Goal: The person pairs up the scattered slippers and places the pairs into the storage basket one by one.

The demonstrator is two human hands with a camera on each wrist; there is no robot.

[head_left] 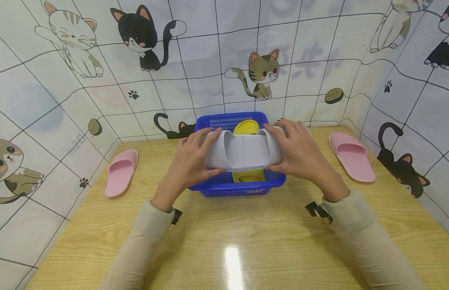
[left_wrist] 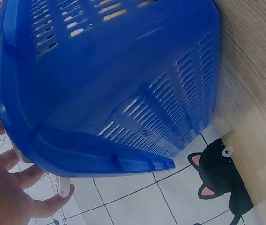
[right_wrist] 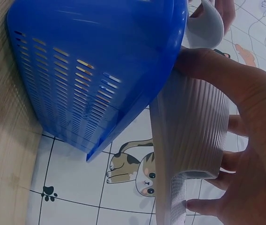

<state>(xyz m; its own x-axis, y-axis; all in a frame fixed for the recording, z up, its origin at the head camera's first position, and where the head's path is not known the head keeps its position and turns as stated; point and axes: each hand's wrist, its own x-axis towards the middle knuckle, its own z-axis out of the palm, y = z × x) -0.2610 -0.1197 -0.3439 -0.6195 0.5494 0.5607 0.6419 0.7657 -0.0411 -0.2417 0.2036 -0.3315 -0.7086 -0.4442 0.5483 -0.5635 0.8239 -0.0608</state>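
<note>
Above a blue plastic basket (head_left: 228, 191), light grey slippers (head_left: 251, 151) with ribbed straps are held level between both hands. My left hand (head_left: 189, 161) grips the left end, thumb in front and fingers over the strap. The right end is gripped by my right hand (head_left: 300, 151); the right wrist view shows its thumb and fingers around the ribbed strap (right_wrist: 196, 126). Inside the basket lie yellow things (head_left: 246, 127), partly hidden behind the grey slippers, so their shape is unclear. In the left wrist view the basket's wall (left_wrist: 91, 89) covers most of what my left hand holds.
One pink slipper (head_left: 121, 173) lies on the wooden table (head_left: 195, 241) to the left of the basket. Another pink slipper (head_left: 354, 159) lies to the right. A wall covering (head_left: 206, 72) with cartoon cats stands close behind the basket and along both sides.
</note>
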